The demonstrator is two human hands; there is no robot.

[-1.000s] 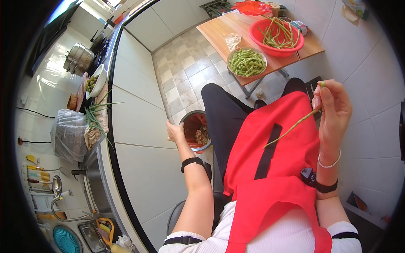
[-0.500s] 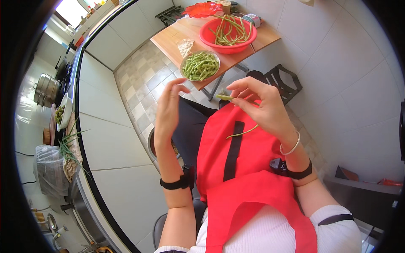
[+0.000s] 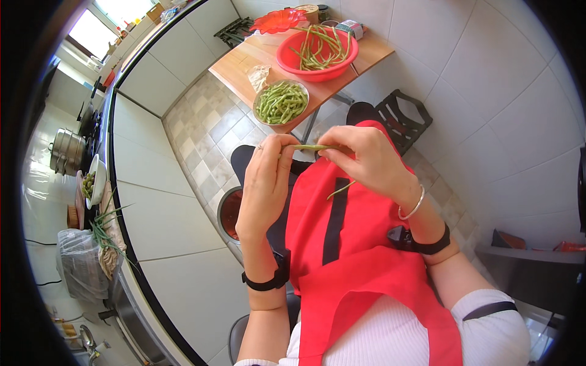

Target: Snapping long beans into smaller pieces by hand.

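Note:
My left hand (image 3: 267, 183) and my right hand (image 3: 371, 163) meet above my red apron (image 3: 378, 219). Stretched between their fingertips is a green long bean (image 3: 312, 147), pinched at both sides. Its thin tail dangles below my right hand, over the apron. Just beyond my hands, at the near corner of a wooden table (image 3: 235, 72), a round bowl holds short cut bean pieces (image 3: 282, 102). Behind it a red plastic basin (image 3: 317, 75) contains whole long beans (image 3: 323, 47).
A crumpled pale wrapper (image 3: 258, 77) and a red scalloped dish (image 3: 278, 21) share the table. On the floor to the left stands a round bin (image 3: 221, 213). A dark folding stool (image 3: 406, 122) leans near the wall, and the counter (image 3: 140, 287) runs along the left.
My left hand has moved right and closed on the bean's free end, which only my right hand held before. The view has shifted slightly, showing more of the bin.

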